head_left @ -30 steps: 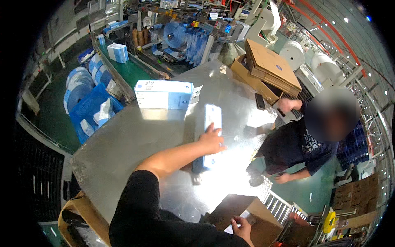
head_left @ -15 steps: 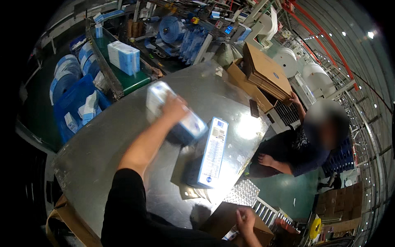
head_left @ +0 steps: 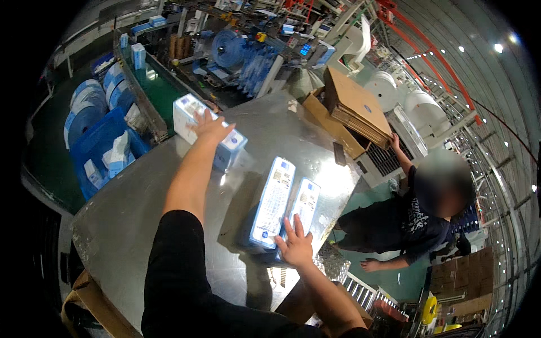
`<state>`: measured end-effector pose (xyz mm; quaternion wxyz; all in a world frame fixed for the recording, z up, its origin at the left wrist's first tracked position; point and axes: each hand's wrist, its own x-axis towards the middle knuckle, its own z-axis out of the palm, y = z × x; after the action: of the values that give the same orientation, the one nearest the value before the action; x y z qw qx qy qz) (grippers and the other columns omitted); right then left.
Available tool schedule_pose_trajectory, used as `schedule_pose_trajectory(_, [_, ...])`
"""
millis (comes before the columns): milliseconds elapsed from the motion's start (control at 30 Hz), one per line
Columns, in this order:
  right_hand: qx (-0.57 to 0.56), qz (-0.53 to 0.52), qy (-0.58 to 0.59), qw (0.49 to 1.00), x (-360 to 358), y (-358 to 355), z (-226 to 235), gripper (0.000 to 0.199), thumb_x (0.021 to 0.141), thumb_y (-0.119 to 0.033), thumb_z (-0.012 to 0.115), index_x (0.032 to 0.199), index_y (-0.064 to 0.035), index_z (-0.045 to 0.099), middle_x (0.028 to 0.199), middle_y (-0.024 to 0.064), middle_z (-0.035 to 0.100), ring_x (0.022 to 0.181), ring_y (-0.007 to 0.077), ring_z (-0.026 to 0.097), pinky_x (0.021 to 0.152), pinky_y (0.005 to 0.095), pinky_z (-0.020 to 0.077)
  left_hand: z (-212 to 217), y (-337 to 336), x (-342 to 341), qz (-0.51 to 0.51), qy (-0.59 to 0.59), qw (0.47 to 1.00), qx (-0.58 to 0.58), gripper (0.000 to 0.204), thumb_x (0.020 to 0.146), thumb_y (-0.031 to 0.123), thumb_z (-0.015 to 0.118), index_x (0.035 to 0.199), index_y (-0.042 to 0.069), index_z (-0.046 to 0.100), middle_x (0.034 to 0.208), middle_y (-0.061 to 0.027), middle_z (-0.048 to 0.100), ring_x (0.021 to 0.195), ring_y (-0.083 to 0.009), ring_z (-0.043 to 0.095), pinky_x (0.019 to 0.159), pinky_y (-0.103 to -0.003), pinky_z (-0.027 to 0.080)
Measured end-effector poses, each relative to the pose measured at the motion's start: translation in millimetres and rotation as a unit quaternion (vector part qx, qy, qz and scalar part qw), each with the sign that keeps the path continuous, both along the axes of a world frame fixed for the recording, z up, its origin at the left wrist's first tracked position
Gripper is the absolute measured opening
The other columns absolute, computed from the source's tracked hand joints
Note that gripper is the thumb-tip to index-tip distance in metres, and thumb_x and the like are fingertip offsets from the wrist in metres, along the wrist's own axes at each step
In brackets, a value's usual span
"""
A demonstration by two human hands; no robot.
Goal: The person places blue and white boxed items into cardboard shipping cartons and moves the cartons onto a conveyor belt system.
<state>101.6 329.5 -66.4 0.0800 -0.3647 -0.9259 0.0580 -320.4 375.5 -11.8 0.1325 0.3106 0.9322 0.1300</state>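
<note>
Metal table (head_left: 129,225): paired packs (head_left: 272,201) now where one stood, long axes running away from me, far ends angled right. Third pack (head_left: 230,151) at far edge, long axis far-left to near-right; my left hand (head_left: 209,128), spread, on top. My right hand (head_left: 296,248), fingers splayed, now on right-hand pack's near end.

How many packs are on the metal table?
3: one pack under the left hand; a left pack and a right pack side by side at the right hand. Another could be hidden.
</note>
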Motion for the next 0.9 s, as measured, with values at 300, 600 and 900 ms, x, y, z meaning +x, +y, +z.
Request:
schedule_pose_trajectory(300, [-0.037,-0.004,0.007,0.999,0.1,23.3,8.3,0.062,0.085,-0.059,0.055,0.14,-0.0297,0.046,0.152,0.0128,0.029,0.103,0.0441,0.052,0.093,0.047,0.0414,-39.5,-88.1,178.2,-0.424,0.042,0.893,0.143,0.044,0.079,0.056,0.063,0.091,0.015,0.073,0.142,-0.0094,0.042,0.141,-0.0364,0.021,0.097,-0.055,0.041])
schedule_pose_trajectory(600, [-0.601,-0.022,0.163,0.782,117.9,-104.8,2.7,0.089,0.08,-0.044,0.073,0.143,-0.0012,0.027,0.137,0.0231,0.044,0.124,0.0352,0.047,0.104,0.0502,0.0371,-29.0,-324.6,249.8,-0.131,-0.207,0.961,0.132,0.068,0.078,0.04,0.073,0.136,0.018,0.043,0.149,-0.0139,0.025,0.132,-0.0327,0.036,0.098,-0.047,0.043])
schedule_pose_trajectory(900, [-0.798,-0.015,0.154,0.582,123.7,-112.2,1.4,0.078,0.073,-0.025,0.079,0.136,0.0012,0.042,0.126,0.0204,0.055,0.118,0.0325,0.052,0.101,0.0439,0.0421,-44.8,-384.2,270.9,0.018,-0.653,0.726,0.215,0.073,0.08,0.033,0.07,0.142,0.011,0.038,0.128,-0.0146,0.054,0.122,-0.0311,0.049,0.101,-0.047,0.04])
